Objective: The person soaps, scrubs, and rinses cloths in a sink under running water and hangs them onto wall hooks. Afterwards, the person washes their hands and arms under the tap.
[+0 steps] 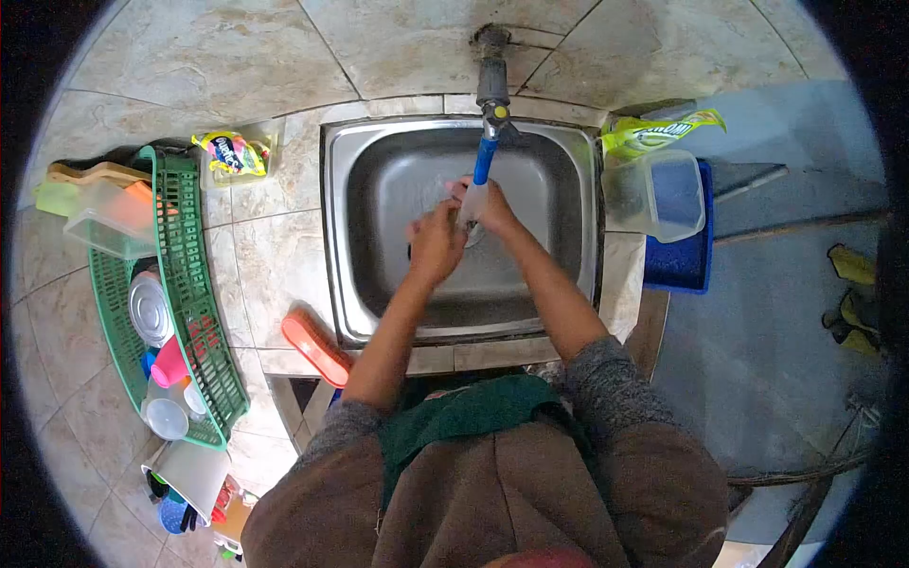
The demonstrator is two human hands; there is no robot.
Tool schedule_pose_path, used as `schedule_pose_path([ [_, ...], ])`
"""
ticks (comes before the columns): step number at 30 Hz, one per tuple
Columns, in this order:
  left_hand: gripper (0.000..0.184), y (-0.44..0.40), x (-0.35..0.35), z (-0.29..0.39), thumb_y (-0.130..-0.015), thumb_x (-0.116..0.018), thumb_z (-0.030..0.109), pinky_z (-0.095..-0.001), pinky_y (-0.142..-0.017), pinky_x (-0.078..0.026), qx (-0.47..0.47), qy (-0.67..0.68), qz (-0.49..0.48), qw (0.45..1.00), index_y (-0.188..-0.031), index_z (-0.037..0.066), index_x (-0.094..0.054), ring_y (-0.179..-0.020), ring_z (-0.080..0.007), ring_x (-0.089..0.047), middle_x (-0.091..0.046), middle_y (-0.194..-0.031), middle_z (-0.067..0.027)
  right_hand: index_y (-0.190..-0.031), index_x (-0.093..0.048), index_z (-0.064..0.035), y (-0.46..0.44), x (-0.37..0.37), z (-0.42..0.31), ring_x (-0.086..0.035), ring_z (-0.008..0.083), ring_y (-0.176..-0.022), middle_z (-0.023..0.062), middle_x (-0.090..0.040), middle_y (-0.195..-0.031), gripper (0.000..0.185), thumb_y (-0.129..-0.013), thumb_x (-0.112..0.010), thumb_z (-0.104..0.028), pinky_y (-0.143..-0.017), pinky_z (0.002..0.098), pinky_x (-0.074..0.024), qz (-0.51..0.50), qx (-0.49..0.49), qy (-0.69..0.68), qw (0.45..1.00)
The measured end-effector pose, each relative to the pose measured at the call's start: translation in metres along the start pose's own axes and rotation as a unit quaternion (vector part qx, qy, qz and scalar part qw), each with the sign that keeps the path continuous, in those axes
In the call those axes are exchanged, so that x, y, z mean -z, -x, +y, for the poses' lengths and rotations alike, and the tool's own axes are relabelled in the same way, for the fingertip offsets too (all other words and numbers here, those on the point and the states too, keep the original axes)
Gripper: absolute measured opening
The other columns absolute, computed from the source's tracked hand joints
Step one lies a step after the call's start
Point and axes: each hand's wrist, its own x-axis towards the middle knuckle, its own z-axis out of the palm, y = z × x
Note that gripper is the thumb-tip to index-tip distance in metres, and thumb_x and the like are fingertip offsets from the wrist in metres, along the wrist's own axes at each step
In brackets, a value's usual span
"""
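Note:
Both of my hands are close together over the steel sink [559, 237], under the tap [493, 90] and its blue hose end [485, 161]. My left hand [437, 244] has bent fingers turned toward the right one. A small dark patch shows beside it, too little to name. My right hand [490, 210] is right below the hose, its fingers reaching over to the left hand and mostly hidden by the hose and a whitish blur, perhaps water. What lies between the hands, if anything, I cannot make out.
An orange brush [315, 348] lies at the sink's front left corner. A green rack [194, 303] of dishes stands left. Behind it sits a yellow packet [237, 154]. On the right are a green pouch [658, 134], a clear tub [674, 194] and a blue tray [682, 275].

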Motion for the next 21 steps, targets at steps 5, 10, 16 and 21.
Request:
schedule_pose_path([
  [5,0.035,0.003,-0.04,-0.016,-0.095,-0.04,0.036,-0.0373,-0.07,-0.047,0.373,0.707,-0.036,0.6,-0.104,0.004,-0.051,-0.081,-0.0199,-0.057,-0.059,-0.089,-0.0086,-0.081,-0.063,-0.0023,0.08,-0.036,-0.045,-0.061,0.0353,-0.067,0.0175,-0.063,-0.073,0.027,-0.083,-0.061,-0.029,-0.068,0.0423,-0.0474,0.167,0.098,0.052,0.98],
  [10,0.027,-0.012,-0.115,-0.043,-0.095,-0.044,0.03,-0.034,-0.067,-0.051,0.324,0.837,-0.093,0.431,-0.096,0.006,-0.057,-0.078,-0.0197,-0.058,-0.058,-0.085,-0.0061,-0.077,-0.062,-0.0038,0.074,-0.03,-0.044,-0.061,0.0335,-0.065,0.0173,-0.062,-0.07,0.032,-0.085,-0.06,-0.034,-0.064,0.0413,-0.046,0.225,0.105,0.125,0.961],
  [16,0.022,-0.023,-0.055,-0.019,-0.094,-0.045,0.024,-0.0344,-0.064,-0.05,0.385,0.641,-0.046,0.662,-0.099,0.005,-0.056,-0.077,-0.0182,-0.058,-0.059,-0.087,-0.0051,-0.079,-0.062,-0.0045,0.075,-0.06,-0.028,-0.063,0.037,-0.075,0.0214,-0.062,-0.076,0.035,-0.089,-0.052,-0.036,-0.07,0.0483,-0.0462,0.28,0.056,0.1,0.953],
  [21,0.024,-0.016,-0.053,0.007,-0.094,-0.045,0.025,-0.0346,-0.068,-0.049,0.405,0.693,0.019,0.596,-0.102,0.004,-0.055,-0.078,-0.0182,-0.058,-0.057,-0.088,-0.0062,-0.103,-0.062,-0.0085,0.022,0.003,0.022,-0.061,0.0367,-0.089,0.0199,-0.064,-0.093,0.029,-0.08,-0.06,-0.027,-0.079,0.0469,-0.0452,0.115,-0.077,0.257,0.956],
])
